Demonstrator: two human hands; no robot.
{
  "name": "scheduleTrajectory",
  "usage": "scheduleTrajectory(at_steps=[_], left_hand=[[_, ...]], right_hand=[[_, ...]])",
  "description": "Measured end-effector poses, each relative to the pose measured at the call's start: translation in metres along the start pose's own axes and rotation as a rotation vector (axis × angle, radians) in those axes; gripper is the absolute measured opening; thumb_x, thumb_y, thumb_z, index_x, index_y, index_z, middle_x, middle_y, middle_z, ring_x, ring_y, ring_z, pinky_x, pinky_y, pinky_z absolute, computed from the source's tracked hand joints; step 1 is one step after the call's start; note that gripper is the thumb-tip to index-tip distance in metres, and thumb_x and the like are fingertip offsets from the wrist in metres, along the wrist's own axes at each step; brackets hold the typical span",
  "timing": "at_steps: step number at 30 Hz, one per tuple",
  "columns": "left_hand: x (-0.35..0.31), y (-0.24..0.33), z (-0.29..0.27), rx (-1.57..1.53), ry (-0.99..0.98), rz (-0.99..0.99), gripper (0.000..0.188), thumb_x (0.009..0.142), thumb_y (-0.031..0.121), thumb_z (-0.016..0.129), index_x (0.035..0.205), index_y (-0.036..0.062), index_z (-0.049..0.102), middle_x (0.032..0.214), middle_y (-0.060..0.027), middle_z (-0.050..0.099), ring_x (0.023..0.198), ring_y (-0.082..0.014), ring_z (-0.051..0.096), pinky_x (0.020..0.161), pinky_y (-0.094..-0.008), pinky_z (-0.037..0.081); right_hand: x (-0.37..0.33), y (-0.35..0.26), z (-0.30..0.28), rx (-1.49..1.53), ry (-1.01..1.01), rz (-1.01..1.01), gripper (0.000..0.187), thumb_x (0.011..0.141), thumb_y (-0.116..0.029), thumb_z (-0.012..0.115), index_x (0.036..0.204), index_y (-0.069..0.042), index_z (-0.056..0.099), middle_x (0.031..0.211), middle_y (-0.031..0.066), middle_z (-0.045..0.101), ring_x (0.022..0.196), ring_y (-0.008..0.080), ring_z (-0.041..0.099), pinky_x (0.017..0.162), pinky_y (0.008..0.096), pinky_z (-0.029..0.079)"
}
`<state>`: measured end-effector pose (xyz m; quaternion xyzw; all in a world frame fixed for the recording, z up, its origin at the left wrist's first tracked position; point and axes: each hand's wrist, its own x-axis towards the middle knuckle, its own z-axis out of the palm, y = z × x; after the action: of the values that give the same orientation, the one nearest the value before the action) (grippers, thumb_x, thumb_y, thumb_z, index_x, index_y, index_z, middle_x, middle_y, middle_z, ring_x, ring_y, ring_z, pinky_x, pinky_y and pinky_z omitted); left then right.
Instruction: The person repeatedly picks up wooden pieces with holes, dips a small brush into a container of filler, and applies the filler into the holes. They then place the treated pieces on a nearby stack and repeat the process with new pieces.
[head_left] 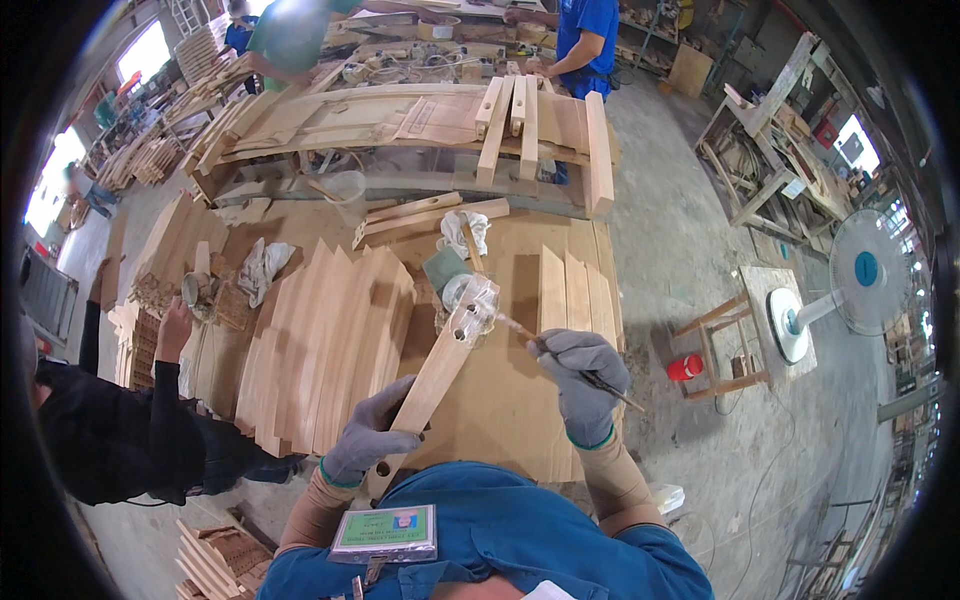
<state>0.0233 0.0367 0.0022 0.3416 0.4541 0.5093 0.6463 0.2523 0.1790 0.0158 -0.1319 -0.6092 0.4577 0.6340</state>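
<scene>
My left hand [372,436], in a grey glove, is closed around the lower part of a pale wooden bar [437,378] with round holes. The bar slants away from me, and its far end lies by a plastic-lined pot [458,290]. In my gloved right hand [582,374] is a thin brush [514,325], its whitish tip close to the bar's holed end. Whether the tip touches the wood I cannot tell. Left of the bar stand several pale wooden pieces [325,340] in rows; more wooden pieces [578,295] stand to its right.
A white rag [464,232] lies beyond the pot. At left, a co-worker in black [120,430] reaches toward a can [197,290]. Across the bench [400,125] are other workers and loose bars. A fan [790,325] stands on a wooden stool at right, near a red container [685,368].
</scene>
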Motion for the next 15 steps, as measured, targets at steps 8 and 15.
scheduleTrajectory(at_steps=[8,15], left_hand=[[-0.002,-0.002,0.001,0.0,-0.026,0.001,0.08,0.063,0.002,0.069,0.137,-0.004,0.04,0.115,-0.0063,0.055,0.098,-0.0148,0.056,0.086,-0.0276,0.047],[-0.001,0.003,0.001,-0.018,0.018,-0.041,0.08,0.062,0.008,0.068,0.137,-0.0012,0.041,0.109,-0.0078,0.057,0.093,-0.0157,0.059,0.081,-0.0275,0.049]], right_hand=[[0.007,0.01,-0.001,-0.129,0.006,-0.065,0.028,0.07,0.022,0.063,0.08,-0.001,0.051,0.091,0.0165,0.061,0.09,0.0298,0.064,0.078,0.0415,0.058],[-0.005,0.003,0.001,-0.05,-0.086,-0.07,0.028,0.068,0.019,0.069,0.081,-0.001,0.054,0.093,0.0154,0.065,0.09,0.0277,0.066,0.076,0.0378,0.058]])
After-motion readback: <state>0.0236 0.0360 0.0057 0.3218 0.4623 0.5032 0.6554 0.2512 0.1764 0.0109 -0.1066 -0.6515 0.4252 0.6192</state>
